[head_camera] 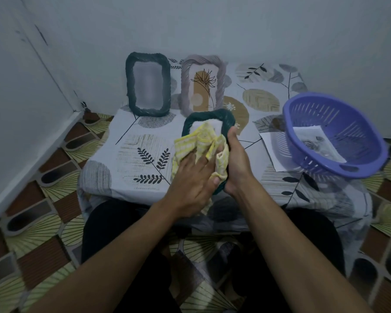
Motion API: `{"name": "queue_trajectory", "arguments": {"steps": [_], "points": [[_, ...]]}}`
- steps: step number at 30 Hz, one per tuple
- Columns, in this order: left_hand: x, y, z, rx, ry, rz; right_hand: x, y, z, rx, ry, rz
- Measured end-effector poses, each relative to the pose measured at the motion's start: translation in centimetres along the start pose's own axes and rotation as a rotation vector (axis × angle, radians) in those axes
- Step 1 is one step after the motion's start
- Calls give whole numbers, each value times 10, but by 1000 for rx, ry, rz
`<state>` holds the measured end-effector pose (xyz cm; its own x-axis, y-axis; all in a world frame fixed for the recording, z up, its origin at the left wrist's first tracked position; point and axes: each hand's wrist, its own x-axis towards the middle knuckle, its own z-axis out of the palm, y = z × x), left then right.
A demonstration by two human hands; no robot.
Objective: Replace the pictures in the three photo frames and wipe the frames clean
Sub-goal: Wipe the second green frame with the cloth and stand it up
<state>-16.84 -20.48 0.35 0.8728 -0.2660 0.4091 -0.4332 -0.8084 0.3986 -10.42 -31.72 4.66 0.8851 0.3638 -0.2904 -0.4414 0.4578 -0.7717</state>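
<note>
A dark green photo frame (209, 116) is held tilted above the table's near edge. My right hand (235, 161) grips its right side. My left hand (191, 177) presses a yellow checked cloth (201, 143) flat against the frame's front, fingers spread. The cloth hides most of the frame's face; a white patch shows near its top. Two more frames stand upright against the back wall: a dark teal one (147, 84) with a blurred picture, and a mauve one (203, 83) showing a flower drawing.
A purple plastic basket (334, 134) sits tilted at the table's right, with a printed picture (314, 141) inside and white paper (272, 150) under it. A leaf-patterned cloth (133, 154) covers the low table. Walls close in behind and left. My knees are under the table's near edge.
</note>
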Motion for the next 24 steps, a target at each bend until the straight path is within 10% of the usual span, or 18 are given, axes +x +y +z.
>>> {"name": "queue_trajectory", "arguments": {"steps": [15,24], "points": [[60,-14,-24,-2,156,-716,-9,30,13,-2,86,9],[29,7,3,-14,-34,-318,-7,8,0,-54,253,-107]]}}
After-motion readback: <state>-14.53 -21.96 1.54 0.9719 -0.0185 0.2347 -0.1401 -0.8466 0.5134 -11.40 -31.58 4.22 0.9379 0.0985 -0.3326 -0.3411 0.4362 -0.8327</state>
